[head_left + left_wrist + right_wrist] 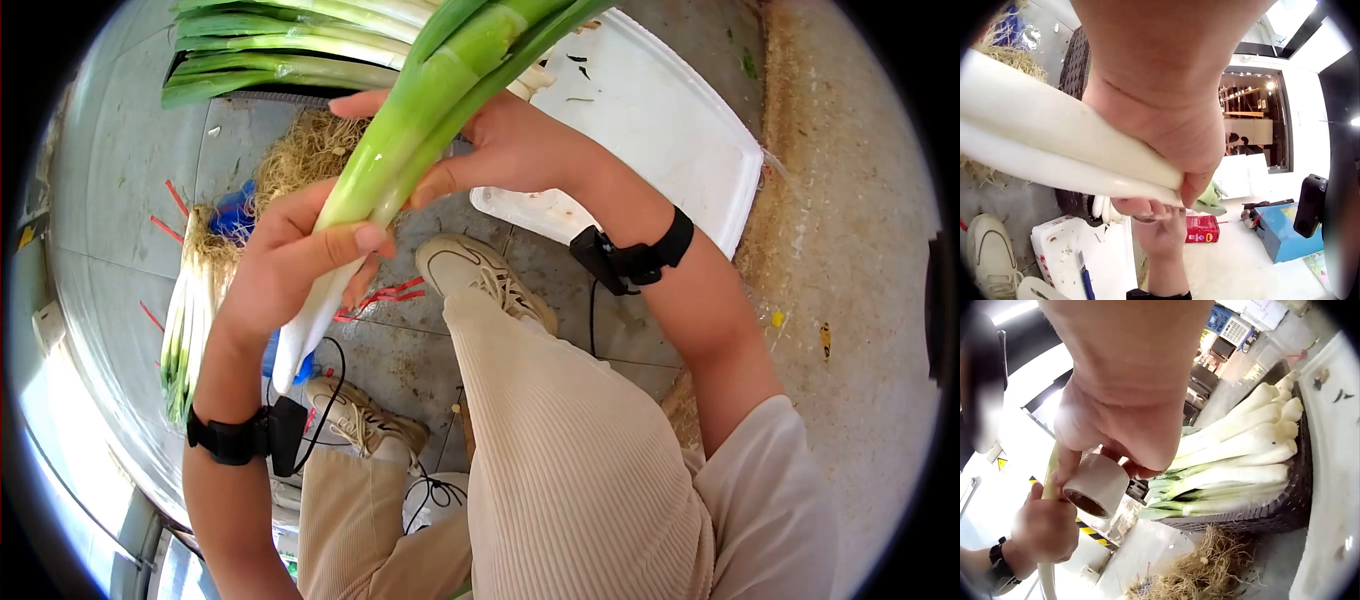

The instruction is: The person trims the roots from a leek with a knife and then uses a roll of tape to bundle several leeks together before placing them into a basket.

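Note:
In the head view, the left hand [305,255] grips the pale lower part of some leeks [385,145], which slant with green tops up to the right; their white ends [295,345] point down. The right hand [510,145] is higher up, its thumb against the stalks. A roll of white tape [1099,484] sits in the fingers of the right hand [1125,428] in the right wrist view, beside the stalks. Leeks hide part of both hands' fingers. The left wrist view shows the left hand [1160,131] curled round the white stalks [1066,137].
A dark woven basket [1241,519] holds several leeks. Cut roots [305,150] lie beside it, near a bundle of thin onions [190,310] and red ties [395,293]. The white tray [690,130] is at right; a blue-handled knife [1087,278] lies in it.

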Tool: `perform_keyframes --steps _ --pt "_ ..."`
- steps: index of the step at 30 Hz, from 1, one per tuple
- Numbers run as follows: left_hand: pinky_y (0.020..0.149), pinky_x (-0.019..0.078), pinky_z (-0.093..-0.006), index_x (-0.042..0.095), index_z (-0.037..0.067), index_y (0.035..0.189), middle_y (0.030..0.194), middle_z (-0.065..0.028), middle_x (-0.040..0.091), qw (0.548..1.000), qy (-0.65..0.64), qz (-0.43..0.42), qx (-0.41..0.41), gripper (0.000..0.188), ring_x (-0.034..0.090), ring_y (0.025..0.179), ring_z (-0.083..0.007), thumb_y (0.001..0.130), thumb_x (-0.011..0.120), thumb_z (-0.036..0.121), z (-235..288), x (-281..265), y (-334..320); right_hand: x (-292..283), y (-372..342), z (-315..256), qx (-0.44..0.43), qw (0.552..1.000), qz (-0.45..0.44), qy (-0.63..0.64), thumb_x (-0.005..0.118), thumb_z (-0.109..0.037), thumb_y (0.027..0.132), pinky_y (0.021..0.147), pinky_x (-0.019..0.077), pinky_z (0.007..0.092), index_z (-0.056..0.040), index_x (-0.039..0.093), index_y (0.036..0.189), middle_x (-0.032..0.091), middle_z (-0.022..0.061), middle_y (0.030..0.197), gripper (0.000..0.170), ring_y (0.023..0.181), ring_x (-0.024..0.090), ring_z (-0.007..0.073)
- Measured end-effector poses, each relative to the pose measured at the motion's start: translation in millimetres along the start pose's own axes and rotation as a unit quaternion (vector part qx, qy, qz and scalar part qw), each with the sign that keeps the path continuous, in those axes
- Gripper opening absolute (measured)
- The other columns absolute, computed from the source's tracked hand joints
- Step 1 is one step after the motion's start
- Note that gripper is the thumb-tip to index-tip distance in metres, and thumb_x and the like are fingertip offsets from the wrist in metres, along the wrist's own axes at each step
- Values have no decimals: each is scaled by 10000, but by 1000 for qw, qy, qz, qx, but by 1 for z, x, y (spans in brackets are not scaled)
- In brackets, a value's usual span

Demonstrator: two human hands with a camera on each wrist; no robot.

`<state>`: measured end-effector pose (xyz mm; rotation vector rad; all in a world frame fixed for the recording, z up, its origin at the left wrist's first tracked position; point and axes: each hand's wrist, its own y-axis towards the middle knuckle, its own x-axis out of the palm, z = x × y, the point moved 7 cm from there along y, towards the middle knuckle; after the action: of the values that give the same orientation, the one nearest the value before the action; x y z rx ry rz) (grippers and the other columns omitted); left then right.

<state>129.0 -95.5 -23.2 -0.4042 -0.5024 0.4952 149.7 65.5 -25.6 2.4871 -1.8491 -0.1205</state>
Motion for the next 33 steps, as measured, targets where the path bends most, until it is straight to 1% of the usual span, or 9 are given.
perform_keyframes --steps 5,11,13,17,20,26,30,32,33 --pt "570 542 -279 594 -16 1141 800 -86 665 995 3 -38 -91 291 668 649 -170 978 628 222 9 6 -2 10 -7 3 53 972 -16 229 782 -67 811 1069 448 350 -64 607 1345 654 59 1297 562 1191 602 184" --pt "633 565 -282 599 -8 1156 882 -92 687 991 41 -4 -124 466 686 709 -157 898 752 350 -12 -16 -13 7 -18 16 78 969 11 232 760 -102 845 999 488 334 -62 563 1379 606 63 1325 571 1168 595 167" --pt "693 530 -269 624 4 1188 888 -58 678 956 265 42 -118 597 639 770 -105 766 879 341 -19 -38 -26 1 -23 19 83 969 45 227 759 -108 850 1016 471 332 -57 561 1378 603 61 1325 566 1177 587 168" --pt "769 483 -260 644 24 1209 895 16 661 932 335 49 -129 628 580 844 -82 696 920 258 -26 -55 -49 -12 -34 40 94 960 110 239 753 -155 877 1077 415 336 -38 539 1390 587 58 1336 568 1224 553 170" --pt "737 476 -255 663 22 1150 882 26 658 948 244 42 -201 536 570 813 -76 718 906 225 -47 -67 -62 -10 -42 46 105 961 100 236 743 -184 897 1100 390 341 -29 520 1402 586 57 1336 574 1240 540 174" --pt "731 477 -263 675 20 1105 889 16 668 951 218 19 -220 451 579 818 -75 745 885 192 -51 -57 -62 0 -43 46 102 954 100 263 721 -161 913 1086 398 333 -28 521 1398 588 60 1332 541 1229 545 166" --pt "888 504 -360 574 45 1341 1100 -121 682 889 423 92 -149 704 654 1006 -253 720 881 173 -29 -39 -45 5 -46 51 123 936 144 295 694 -120 926 1072 402 325 -21 531 1384 589 62 1332 495 1217 548 168" --pt "938 499 -412 528 86 1407 1248 -154 628 809 522 223 151 751 629 1104 -339 725 840 131 9 -10 -35 13 -45 53 118 928 156 316 691 -112 927 1067 405 325 -20 530 1384 594 63 1324 493 1218 547 168" --pt "938 499 -412 528 86 1407 1248 -154 628 808 523 223 152 751 629 1104 -339 725 840 131 12 1 -27 15 -46 52 113 920 167 337 687 -104 928 1063 407 326 -19 530 1385 600 63 1316 491 1218 546 167"
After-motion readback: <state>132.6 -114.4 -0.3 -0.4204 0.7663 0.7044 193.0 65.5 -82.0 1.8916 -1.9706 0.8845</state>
